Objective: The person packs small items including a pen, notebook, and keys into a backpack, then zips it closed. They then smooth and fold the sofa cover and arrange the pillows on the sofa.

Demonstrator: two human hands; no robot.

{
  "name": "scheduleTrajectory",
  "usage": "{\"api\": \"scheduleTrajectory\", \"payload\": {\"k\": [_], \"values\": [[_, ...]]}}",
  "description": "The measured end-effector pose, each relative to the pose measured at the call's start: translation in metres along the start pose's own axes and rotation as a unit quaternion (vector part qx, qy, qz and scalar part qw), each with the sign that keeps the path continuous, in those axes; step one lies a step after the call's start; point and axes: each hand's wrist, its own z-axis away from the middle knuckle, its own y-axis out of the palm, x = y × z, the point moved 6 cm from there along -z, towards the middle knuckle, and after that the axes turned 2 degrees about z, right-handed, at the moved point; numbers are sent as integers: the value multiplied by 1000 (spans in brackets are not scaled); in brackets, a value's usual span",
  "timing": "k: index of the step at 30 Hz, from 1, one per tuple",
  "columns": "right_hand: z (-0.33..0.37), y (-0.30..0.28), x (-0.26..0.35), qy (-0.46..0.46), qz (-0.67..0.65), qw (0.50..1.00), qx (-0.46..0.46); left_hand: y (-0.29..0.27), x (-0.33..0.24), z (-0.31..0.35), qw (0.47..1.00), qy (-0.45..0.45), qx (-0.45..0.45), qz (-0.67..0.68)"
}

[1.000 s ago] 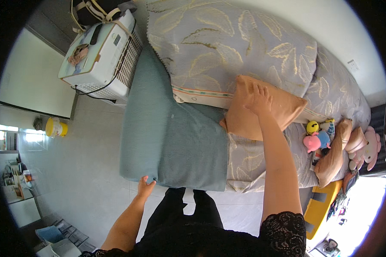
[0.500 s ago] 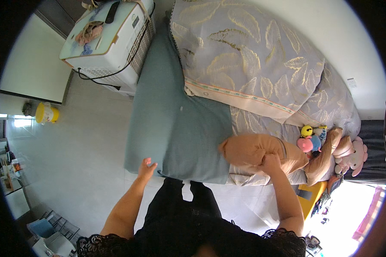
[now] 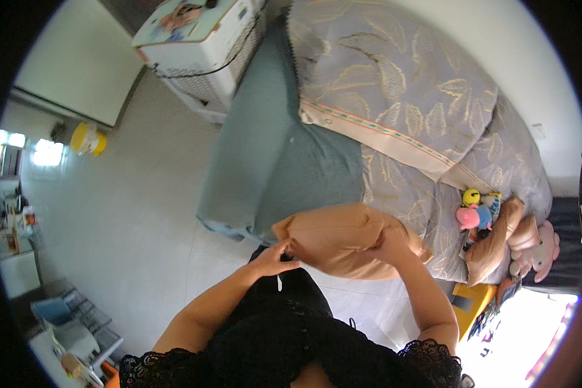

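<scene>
A tan pillow (image 3: 343,239) hangs over the near edge of the bed, in front of my body. My right hand (image 3: 387,247) is closed on the pillow's right part, its fingers sunk into a fold of the cloth. At the pillow's left corner is my left hand (image 3: 273,260), fingertips at the fabric and thumb held apart from them. Beneath and beyond the pillow lies the bed, with a green sheet (image 3: 252,168) on its left side and a grey leaf-patterned quilt (image 3: 394,84) folded back over it.
On the bed's right end lie small plush toys (image 3: 473,210), another tan pillow (image 3: 495,249) and a pink plush toy (image 3: 544,252). A white box-like unit (image 3: 200,55) with a cable stands beyond the bed's far left corner. A yellow bucket (image 3: 88,139) sits on the floor at left.
The pillow has come left and nearer to me in my right hand. My left hand has moved right, up to the pillow's corner. The whole view has shifted and turned slightly.
</scene>
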Motion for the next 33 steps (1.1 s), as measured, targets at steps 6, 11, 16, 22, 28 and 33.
{"api": "scheduleTrajectory", "payload": {"k": [6, 11, 16, 22, 28, 33], "values": [[-31, -1, -13, 85, -159, 984, -14, 4, 126, 66, 983, -34, -138, -116], [-74, 33, -78, 202, 221, 947, -120, -81, 183, 134, 948, -122, -278, -89], [-105, 80, 64, 158, 214, 944, -196, -172, 259, 212, 906, -126, -401, 56], [-177, 173, 230, 76, 19, 987, -141, -304, 292, 309, 900, -102, -418, 71], [-197, 251, 345, 78, -55, 995, -9, -479, 320, 380, 862, -95, -497, 33], [-236, 294, 368, 171, -146, 974, -1, -561, 281, 365, 856, -79, -510, 40]]}}
